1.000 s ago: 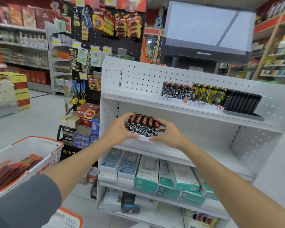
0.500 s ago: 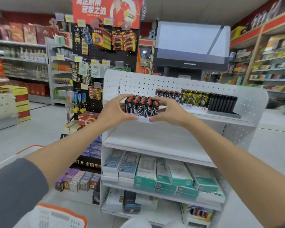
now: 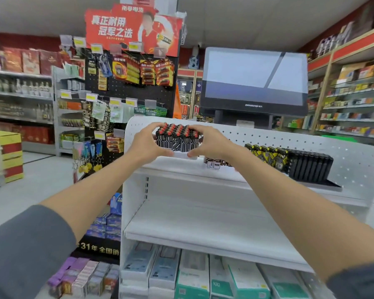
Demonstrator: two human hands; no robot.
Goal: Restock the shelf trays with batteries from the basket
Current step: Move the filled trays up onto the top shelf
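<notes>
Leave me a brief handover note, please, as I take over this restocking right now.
Left hand and right hand each grip one end of the tray of red-topped batteries, at the left end of the top shelf.
Whether it rests there is unclear.
Yellow-black batteries and a black tray sit further right.
Done: tray looks full.
Left: set it down, release.
Basket out of view.

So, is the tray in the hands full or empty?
Full, as far as shows: the tray, gripped between left hand and right hand, is packed with upright red-capped batteries, no gaps visible.
</notes>
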